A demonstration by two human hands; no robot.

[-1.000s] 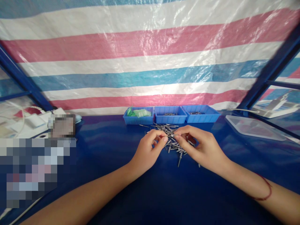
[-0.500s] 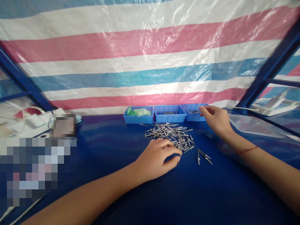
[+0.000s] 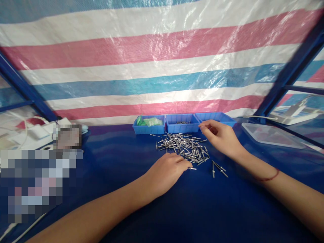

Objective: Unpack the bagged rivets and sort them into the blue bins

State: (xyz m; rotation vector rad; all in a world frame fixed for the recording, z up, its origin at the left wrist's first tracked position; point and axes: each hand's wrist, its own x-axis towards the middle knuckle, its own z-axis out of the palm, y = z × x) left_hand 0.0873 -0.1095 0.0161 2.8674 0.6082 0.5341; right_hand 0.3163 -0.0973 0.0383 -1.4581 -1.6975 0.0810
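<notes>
My left hand [image 3: 168,173] rests low at the near side of a pile of silver pop rivets [image 3: 182,143]. Its thumb and index finger pinch one pop rivet [image 3: 192,168], whose end sticks out to the right. Over the pile's right side hangs my right hand [image 3: 221,136], fingers curled loosely and tips slightly apart, with no rivet visible in them. It partly hides the right blue bin [image 3: 225,118]. Several loose rivets [image 3: 219,167] lie apart to the right of the pile.
The middle blue bin [image 3: 182,128] contains some rivets; the left blue bin [image 3: 149,130] holds green packets [image 3: 150,121]. A clear plastic lid [image 3: 273,136] lies at right. Power strips and cables [image 3: 37,130] crowd the left, beside a blurred-out area. Blue frame posts [image 3: 275,81] flank a striped sheet.
My right hand has moved left and slightly down, away from the right bin. My left fingers have closed around a rivet at the pile's near edge.
</notes>
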